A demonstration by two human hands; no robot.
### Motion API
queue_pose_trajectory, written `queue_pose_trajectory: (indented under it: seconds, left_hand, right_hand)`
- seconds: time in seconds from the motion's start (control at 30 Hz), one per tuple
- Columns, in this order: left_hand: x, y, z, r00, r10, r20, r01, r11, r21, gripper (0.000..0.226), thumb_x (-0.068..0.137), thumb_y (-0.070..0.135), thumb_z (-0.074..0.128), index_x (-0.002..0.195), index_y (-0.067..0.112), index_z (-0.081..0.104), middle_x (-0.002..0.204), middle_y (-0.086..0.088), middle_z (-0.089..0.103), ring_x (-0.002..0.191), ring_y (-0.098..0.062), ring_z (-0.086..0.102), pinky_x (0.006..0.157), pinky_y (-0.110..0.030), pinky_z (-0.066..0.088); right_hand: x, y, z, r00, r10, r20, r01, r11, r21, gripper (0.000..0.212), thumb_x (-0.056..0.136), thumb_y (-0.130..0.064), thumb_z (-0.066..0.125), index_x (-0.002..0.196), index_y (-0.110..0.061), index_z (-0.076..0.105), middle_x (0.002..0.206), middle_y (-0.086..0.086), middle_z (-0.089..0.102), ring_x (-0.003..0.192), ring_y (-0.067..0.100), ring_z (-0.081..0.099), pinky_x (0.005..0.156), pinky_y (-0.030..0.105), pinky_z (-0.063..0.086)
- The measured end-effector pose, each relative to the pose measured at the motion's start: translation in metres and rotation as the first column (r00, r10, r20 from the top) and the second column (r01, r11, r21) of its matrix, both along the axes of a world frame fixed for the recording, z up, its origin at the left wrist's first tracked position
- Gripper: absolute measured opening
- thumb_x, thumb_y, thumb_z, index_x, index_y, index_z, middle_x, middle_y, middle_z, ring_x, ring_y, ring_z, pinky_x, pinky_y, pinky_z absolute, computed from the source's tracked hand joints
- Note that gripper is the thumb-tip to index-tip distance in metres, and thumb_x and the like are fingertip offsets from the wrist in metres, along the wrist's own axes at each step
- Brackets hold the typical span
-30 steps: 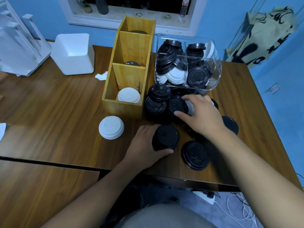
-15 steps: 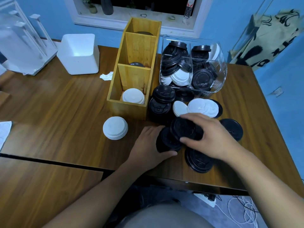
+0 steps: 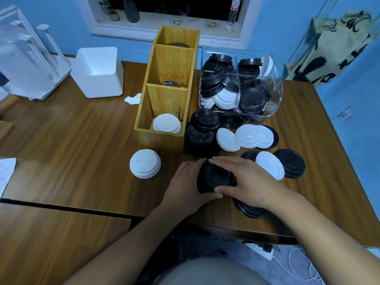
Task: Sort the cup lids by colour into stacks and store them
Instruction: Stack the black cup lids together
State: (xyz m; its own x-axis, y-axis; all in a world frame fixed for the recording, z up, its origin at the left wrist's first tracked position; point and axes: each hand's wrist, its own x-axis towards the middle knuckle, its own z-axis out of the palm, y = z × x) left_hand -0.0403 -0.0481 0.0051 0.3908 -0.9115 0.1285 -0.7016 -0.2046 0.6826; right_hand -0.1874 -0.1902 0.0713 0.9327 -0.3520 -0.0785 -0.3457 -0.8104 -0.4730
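A stack of black lids (image 3: 213, 178) stands near the table's front edge. My left hand (image 3: 183, 188) grips its left side, and my right hand (image 3: 246, 179) curls over its top and right side. A white stack (image 3: 145, 163) sits to the left. Beside the wooden organizer (image 3: 162, 138) stands a taller black stack (image 3: 202, 130). Loose white lids (image 3: 246, 136) and black lids (image 3: 290, 163) lie behind my right hand. The organizer's front compartment holds white lids (image 3: 167, 126).
A clear bin (image 3: 273, 83) of mixed black and white lids stands at the back right. A white box (image 3: 98, 73) and a white rack (image 3: 26, 58) stand at the back left. A crumpled tissue (image 3: 132, 98) lies by the organizer.
My right hand picked a black lid from the pile behind and brought it down onto the black stack that my left hand holds. White lids behind are uncovered now.
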Motion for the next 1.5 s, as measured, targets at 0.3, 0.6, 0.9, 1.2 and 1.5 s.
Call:
queue_pose_trajectory:
  seconds: [0.3, 0.6, 0.9, 1.2, 1.5]
  left_hand:
    - [-0.001, 0.001, 0.002, 1.000, 0.007, 0.004, -0.007, 1.000, -0.018, 0.095, 0.069, 0.058, 0.086, 0.148, 0.026, 0.044, 0.133, 0.013, 0.058, 0.125, -0.006, 0.043, 0.099, -0.015, 0.030]
    - [-0.002, 0.000, 0.002, 0.998, -0.014, 0.062, 0.018, 0.998, -0.063, 0.089, 0.073, 0.061, 0.080, 0.144, 0.017, 0.049, 0.123, 0.006, 0.062, 0.115, -0.008, 0.046, 0.101, -0.020, 0.034]
    - [0.000, -0.001, -0.005, 0.999, 0.037, 0.023, -0.036, 0.999, -0.011, 0.090, 0.080, 0.069, 0.069, 0.149, 0.020, 0.042, 0.135, 0.006, 0.055, 0.129, -0.012, 0.042, 0.108, -0.027, 0.037]
    - [0.000, -0.001, -0.003, 0.998, 0.053, 0.019, -0.054, 0.998, 0.016, 0.094, 0.078, 0.073, 0.067, 0.150, 0.020, 0.041, 0.137, 0.007, 0.054, 0.131, -0.012, 0.041, 0.108, -0.028, 0.038]
    - [0.001, 0.000, -0.002, 0.999, 0.039, 0.022, -0.038, 0.999, -0.011, 0.089, 0.078, 0.072, 0.068, 0.148, 0.022, 0.044, 0.134, 0.010, 0.055, 0.127, -0.010, 0.043, 0.105, -0.025, 0.037]
  right_hand:
    - [0.003, -0.007, -0.002, 0.987, 0.081, -0.136, -0.079, 0.997, 0.019, 0.078, 0.096, -0.048, 0.062, 0.160, -0.031, 0.021, 0.166, -0.013, 0.020, 0.152, 0.006, 0.021, 0.123, 0.031, 0.025]
    - [0.013, -0.012, 0.001, 0.967, 0.085, -0.241, -0.097, 0.995, -0.036, 0.080, 0.095, -0.055, 0.059, 0.159, -0.039, 0.015, 0.166, -0.021, 0.016, 0.152, 0.006, 0.018, 0.121, 0.036, 0.030]
    - [0.049, -0.035, 0.018, 0.884, -0.328, 0.333, 0.328, 0.943, 0.059, 0.043, 0.087, -0.054, 0.069, 0.119, -0.026, 0.068, 0.108, -0.011, 0.062, 0.088, 0.007, 0.058, 0.079, 0.025, 0.047]
    - [0.119, -0.046, 0.008, 0.914, -0.378, 0.146, 0.399, 0.902, -0.163, 0.070, 0.082, -0.062, 0.069, 0.135, -0.019, 0.052, 0.124, 0.007, 0.057, 0.119, 0.033, 0.049, 0.095, 0.038, 0.040]
    - [0.051, -0.020, 0.031, 0.852, -0.464, 0.243, 0.465, 0.884, 0.055, 0.067, 0.075, -0.052, 0.079, 0.132, -0.027, 0.054, 0.124, -0.004, 0.053, 0.119, 0.018, 0.050, 0.102, 0.034, 0.044]
